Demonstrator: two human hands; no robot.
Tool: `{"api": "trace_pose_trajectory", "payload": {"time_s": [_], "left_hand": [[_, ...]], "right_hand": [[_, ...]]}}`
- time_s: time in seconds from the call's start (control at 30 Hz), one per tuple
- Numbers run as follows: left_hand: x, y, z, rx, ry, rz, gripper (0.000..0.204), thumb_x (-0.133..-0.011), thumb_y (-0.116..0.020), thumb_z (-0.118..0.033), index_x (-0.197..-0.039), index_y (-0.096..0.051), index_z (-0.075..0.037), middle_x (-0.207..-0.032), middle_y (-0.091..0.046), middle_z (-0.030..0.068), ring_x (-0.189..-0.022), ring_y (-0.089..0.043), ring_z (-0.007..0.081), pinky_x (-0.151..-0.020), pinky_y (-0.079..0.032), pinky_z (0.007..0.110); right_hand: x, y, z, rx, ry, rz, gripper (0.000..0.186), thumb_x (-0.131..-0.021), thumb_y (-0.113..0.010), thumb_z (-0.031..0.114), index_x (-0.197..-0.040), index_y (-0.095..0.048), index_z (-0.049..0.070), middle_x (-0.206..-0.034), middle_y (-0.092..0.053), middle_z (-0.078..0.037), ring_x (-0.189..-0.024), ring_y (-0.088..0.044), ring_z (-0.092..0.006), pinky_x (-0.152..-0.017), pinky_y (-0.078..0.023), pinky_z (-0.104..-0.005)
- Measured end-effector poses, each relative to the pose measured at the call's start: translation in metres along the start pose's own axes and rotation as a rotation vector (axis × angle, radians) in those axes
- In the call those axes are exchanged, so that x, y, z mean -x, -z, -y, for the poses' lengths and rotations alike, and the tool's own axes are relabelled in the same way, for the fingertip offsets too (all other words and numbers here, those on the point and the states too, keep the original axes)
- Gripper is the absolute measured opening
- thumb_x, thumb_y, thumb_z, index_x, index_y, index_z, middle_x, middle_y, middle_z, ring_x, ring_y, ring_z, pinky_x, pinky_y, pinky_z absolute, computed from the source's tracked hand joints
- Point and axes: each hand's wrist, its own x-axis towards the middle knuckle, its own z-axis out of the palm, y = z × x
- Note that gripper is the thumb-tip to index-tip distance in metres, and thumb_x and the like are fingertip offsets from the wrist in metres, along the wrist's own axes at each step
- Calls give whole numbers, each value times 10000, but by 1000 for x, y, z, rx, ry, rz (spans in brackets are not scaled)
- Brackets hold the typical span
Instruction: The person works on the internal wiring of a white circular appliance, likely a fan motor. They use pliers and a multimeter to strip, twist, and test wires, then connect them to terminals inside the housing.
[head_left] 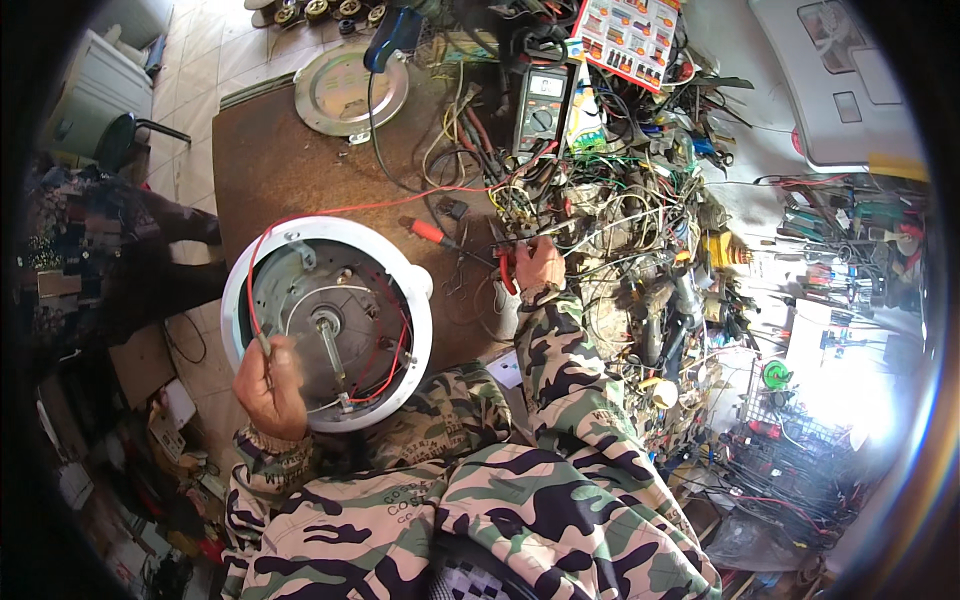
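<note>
My left hand is closed on a slim probe with a red lead, at the left rim of a round white housing. Inside this lie a metal disc, a central glass tube and red and white wires. My right hand is closed on a red-handled tool, partly hidden by the fingers, among loose wires right of the housing. A red screwdriver-like handle lies nearby. A multimeter with a screen stands at the back, its red lead crossing the workbench.
A round metal plate and a blue-black device are at the back. Tangled wires and tools crowd the right, beside a bright lamp. A person in dark patterned clothing is at the left. A printed sheet lies top right.
</note>
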Motion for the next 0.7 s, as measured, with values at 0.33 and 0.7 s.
{"api": "trace_pose_trajectory", "payload": {"time_s": [0.33, 0.7], "left_hand": [[-2, 3, -5, -108, -25, 6, 241, -1061, -538, -170, -1051, -663, 36, -697, -565, 8, -604, -504, 81, -554, -400, 265], [-15, 6, -16, 47, 60, 173, 253, -1090, -564, -214, -1120, -657, 20, -902, -650, 57, -633, -554, 85, -581, -439, 255]], "right_hand": [[-45, 7, -22, 228, 147, 89, 550, -860, -721, 208, -1391, -578, 205, -1169, -711, -197, -1016, -698, -444, -853, -567, -568], [-15, 139, 31, 329, 224, 437, 367, -954, -668, 401, -945, -778, 52, -799, -739, -201, -732, -729, -356, -695, -572, -475]]}}
